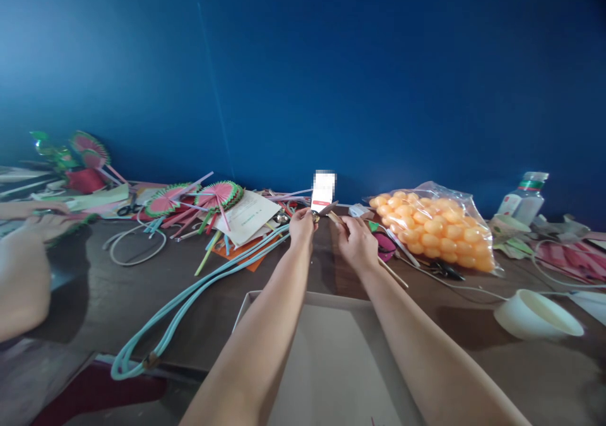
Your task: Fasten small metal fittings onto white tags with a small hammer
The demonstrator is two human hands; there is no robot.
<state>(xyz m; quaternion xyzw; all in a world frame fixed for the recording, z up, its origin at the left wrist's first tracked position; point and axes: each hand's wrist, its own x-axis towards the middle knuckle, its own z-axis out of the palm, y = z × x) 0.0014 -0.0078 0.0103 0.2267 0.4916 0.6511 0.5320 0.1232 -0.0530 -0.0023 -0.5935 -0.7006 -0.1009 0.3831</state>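
My left hand (302, 225) is closed round one end of a bundle of light blue cords (189, 296). The cords loop down to the left and hang over the table edge, with a brown piece round them near the bottom. A small shiny piece shows at my left fingertips. Close by on the right, my right hand (358, 243) is closed on a thin wooden stick (392, 275), whose lower end sticks out past the hand. A dark pointed piece lies between the two hands; which hand holds it is unclear. Behind them a lit phone (322, 194) leans upright.
Right of my hands lies a clear bag of orange balls (433, 227), with a roll of tape (534, 315) and a bottle (523, 199) further right. Paper fans (220, 195) and papers clutter the left. Another person's arm (21, 274) is at far left. An open box (331, 356) sits below my forearms.
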